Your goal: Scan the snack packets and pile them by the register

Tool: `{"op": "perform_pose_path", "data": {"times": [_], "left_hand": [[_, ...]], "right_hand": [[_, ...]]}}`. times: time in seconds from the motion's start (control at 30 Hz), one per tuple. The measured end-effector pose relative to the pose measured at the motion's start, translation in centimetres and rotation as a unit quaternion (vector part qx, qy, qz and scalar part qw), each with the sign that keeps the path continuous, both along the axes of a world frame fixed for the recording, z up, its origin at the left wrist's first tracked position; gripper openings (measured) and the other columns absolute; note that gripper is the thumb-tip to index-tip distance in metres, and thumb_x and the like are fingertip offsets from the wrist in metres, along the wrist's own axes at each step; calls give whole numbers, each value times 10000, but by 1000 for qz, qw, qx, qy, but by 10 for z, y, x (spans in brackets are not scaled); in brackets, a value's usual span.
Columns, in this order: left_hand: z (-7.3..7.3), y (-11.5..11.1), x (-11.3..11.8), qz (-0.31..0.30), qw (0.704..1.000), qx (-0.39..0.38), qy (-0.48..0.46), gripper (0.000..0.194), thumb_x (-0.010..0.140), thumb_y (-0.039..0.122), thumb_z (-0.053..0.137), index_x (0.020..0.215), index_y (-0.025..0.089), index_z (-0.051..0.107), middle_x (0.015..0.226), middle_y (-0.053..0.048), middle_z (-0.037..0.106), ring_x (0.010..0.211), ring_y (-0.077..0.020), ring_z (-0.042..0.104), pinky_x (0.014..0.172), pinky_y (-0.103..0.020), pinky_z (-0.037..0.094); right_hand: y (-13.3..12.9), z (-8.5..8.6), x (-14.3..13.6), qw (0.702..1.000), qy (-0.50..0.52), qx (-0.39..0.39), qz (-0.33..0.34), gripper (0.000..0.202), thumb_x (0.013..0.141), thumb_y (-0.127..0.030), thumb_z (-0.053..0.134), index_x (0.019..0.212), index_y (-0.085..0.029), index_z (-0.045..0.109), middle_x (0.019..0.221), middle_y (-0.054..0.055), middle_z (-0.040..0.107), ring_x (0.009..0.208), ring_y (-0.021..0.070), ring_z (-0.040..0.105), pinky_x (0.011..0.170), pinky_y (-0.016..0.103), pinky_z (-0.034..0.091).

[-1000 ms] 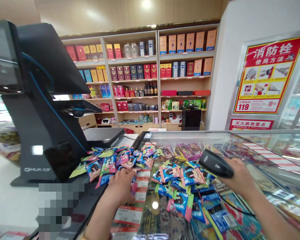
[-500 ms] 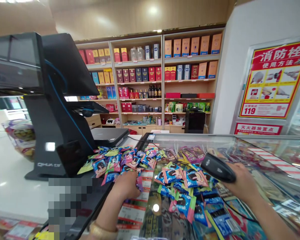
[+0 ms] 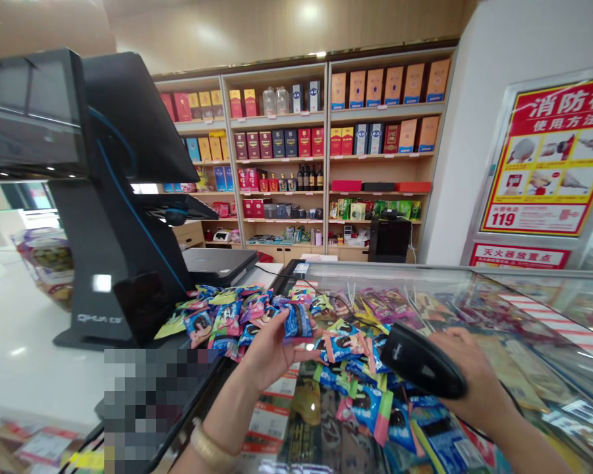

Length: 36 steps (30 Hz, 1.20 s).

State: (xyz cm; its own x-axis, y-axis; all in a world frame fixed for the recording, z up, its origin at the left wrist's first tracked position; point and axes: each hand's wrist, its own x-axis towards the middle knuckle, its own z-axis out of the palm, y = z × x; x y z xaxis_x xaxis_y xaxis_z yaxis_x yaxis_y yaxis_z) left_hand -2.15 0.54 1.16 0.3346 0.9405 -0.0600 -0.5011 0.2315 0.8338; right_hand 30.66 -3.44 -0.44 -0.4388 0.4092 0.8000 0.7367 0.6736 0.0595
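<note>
Right at five o'clock, we've got crinkled, shiny plastic on the packets (image 3: 368,405); at four, smooth black plastic with a soft gleam on the scanner (image 3: 422,362). Round to ten, we catch a glossy, reflective screen (image 3: 34,118). Seven gives us a bangle (image 3: 212,451), smooth, gold-coloured, metallic. Glossy see-through glass tops the counter (image 3: 306,421) at six, and wood-look panels back the shelves (image 3: 296,179) at twelve.

Small shiny blue packet (image 3: 298,320) between left packet pile (image 3: 222,319) and right packet pile (image 3: 363,400), black scanner (image 3: 422,362) aslant over the latter.
</note>
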Motion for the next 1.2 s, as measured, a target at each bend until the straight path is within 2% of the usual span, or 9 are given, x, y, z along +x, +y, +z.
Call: {"op": "perform_pose_path", "data": {"times": [0.1,0.17,0.37,0.57,0.87,1.2], "left_hand": [[-2,0,8,0,998,-38,-42,396,934,409,463,955,65,657,934,-158,723,843,-255,722,576,-283,590],[-3,0,14,10,998,-44,-44,393,942,396,460,945,59,662,936,-165,729,812,-241,731,559,-244,589],[-10,-6,28,5,1000,-3,18,169,872,206,600,961,77,662,1057,-163,717,918,-272,717,727,-339,626],[-22,-4,35,32,994,28,96,215,778,220,733,940,113,640,800,-64,716,689,-166,709,574,-262,625],[-25,-5,40,26,990,48,130,326,770,337,737,996,137,612,992,-98,712,831,-224,726,540,-250,621],[-21,-5,41,27,990,49,131,317,793,327,710,1031,134,628,1039,-114,709,878,-229,718,555,-251,624]], "right_hand": [[-2,1,-8,1000,-8,-12,17,30,794,-245,536,798,-220,552,652,-22,575,589,142,517,686,328,332],[-3,1,-12,999,-18,-22,19,46,791,-254,548,820,-218,547,661,-25,578,591,139,515,688,328,319],[-8,2,-22,999,-17,-39,8,110,817,-315,530,846,-212,555,640,-19,568,596,143,505,679,319,295],[-11,5,-26,997,-9,-70,2,98,788,-283,522,832,-214,576,662,-13,590,623,148,538,693,322,285],[-10,3,-28,996,2,-83,8,260,784,-261,522,1024,-204,608,732,-2,639,676,153,573,712,328,284],[-8,1,-27,993,-14,-115,-5,279,735,-243,542,1002,-208,611,778,7,663,693,159,575,727,330,273]]}}
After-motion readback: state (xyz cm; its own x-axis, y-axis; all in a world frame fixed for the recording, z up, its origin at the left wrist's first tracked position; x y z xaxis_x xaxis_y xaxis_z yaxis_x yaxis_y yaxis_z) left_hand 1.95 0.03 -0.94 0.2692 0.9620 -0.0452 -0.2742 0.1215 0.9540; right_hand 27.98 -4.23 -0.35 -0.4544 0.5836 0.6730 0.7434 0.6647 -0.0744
